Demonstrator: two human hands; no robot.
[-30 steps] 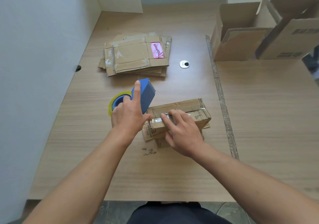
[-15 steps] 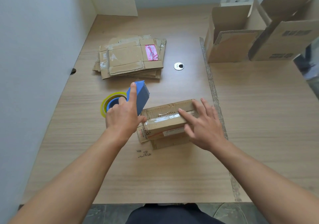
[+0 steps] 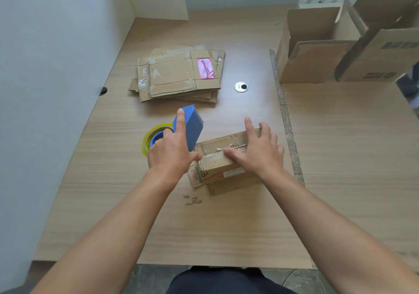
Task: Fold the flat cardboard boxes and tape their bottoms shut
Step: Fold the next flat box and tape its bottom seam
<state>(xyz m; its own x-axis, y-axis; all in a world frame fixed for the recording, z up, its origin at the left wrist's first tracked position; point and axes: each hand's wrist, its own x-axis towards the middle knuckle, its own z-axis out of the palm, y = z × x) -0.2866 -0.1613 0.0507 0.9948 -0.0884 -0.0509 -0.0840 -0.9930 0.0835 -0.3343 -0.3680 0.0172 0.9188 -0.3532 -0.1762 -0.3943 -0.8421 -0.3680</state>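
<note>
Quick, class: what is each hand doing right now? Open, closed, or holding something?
Left hand: grips the blue tape dispenser.
Right hand: open, fingers straight, pressing flat on the taped box.

We see a light wood-grain worktop (image 3: pixel 226 225) bearing a stack of flattened boxes (image 3: pixel 179 76) at far left, a small taped box (image 3: pixel 217 164) near the centre, an open box (image 3: pixel 317 53) touching a second open box (image 3: pixel 381 55) at far right, a metal grommet (image 3: pixel 241 87), a strip of tape residue (image 3: pixel 285 121), and cardboard scraps (image 3: pixel 192 200) near the front.
</note>
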